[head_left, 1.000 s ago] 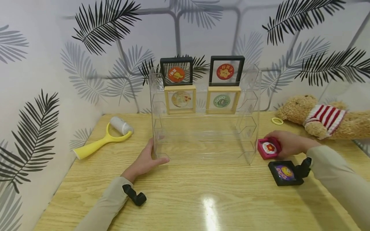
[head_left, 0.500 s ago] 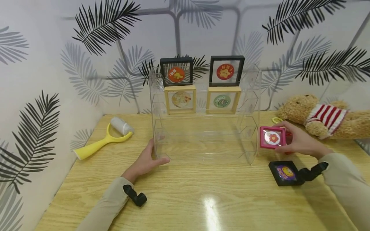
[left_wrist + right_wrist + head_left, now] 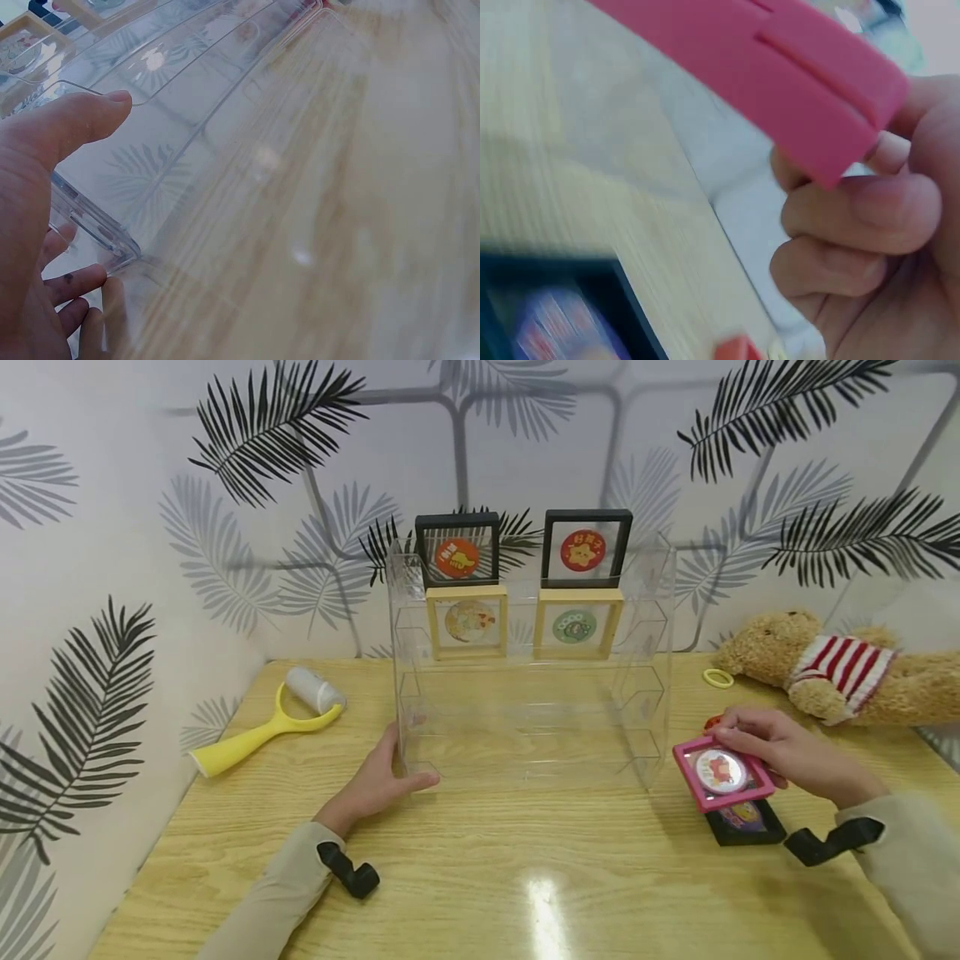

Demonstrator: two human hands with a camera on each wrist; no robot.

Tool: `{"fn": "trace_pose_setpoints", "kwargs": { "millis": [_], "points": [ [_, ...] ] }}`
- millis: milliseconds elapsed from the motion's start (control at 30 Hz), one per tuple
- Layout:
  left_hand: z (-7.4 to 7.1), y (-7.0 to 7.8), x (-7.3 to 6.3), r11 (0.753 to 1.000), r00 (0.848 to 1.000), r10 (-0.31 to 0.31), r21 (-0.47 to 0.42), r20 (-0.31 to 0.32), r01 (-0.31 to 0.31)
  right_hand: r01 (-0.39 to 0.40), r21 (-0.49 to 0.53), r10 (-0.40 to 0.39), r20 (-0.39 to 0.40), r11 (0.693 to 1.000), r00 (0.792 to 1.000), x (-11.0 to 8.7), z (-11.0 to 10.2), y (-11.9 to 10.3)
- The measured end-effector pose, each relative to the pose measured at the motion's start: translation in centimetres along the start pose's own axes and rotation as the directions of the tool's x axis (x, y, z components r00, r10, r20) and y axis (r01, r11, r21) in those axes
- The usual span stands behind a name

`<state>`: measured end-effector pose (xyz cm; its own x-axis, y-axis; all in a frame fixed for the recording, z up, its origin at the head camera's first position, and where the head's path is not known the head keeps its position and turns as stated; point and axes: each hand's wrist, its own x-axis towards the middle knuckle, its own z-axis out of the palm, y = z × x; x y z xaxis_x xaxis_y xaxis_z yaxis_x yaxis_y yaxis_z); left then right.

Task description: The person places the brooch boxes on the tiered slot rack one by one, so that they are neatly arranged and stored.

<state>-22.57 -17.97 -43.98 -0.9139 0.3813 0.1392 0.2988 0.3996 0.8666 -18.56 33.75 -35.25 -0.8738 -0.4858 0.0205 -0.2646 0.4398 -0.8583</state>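
My right hand (image 3: 806,760) pinches a pink square display frame (image 3: 705,795) by its corner, with thumb and fingers around the edge. The frame is tilted above a black frame (image 3: 750,833) lying on the table and partly covers it. In the right wrist view the pink frame (image 3: 780,82) is seen by its thick edge. At the lower left side of a clear acrylic rack (image 3: 525,768), my left hand (image 3: 375,781) grips the side panel, thumb in front and fingers at the outer side. Two black frames (image 3: 585,513) stand in its top tier, above two light wooden frames (image 3: 581,596).
A yellow-handled roller (image 3: 247,743) with a grey head lies at the left. On the right are a teddy bear (image 3: 780,652) in a striped top and a yellow ring (image 3: 718,678). A small red thing (image 3: 712,722) is mostly hidden behind my right hand.
My right hand lifted the pink frame from beside the rack, turned its face, then brought it toward me over the black frame. The left hand stays on the rack.
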Motion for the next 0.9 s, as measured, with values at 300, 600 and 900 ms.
{"fn": "trace_pose_setpoints", "kwargs": {
  "millis": [300, 600, 900],
  "points": [
    [-0.1, 0.0, -0.1, 1.0, 1.0, -0.011, -0.017, -0.004, 0.011, -0.02, -0.053, 0.027, 0.133, 0.998, 0.991, 4.7, 5.6, -5.6],
    [0.0, 0.2, 0.1, 1.0, 1.0, 0.007, -0.004, -0.006, -0.007, 0.158, -0.04, -0.158, 0.001, 0.987, 0.987, 10.7, 9.9, -8.9],
    [-0.2, 0.4, -0.3, 1.0, 1.0, -0.017, -0.023, 0.0, 0.017, 0.273, -0.319, -0.315, -0.087, 0.908, 0.945, 14.6, 12.3, -11.7]
  ]
}}
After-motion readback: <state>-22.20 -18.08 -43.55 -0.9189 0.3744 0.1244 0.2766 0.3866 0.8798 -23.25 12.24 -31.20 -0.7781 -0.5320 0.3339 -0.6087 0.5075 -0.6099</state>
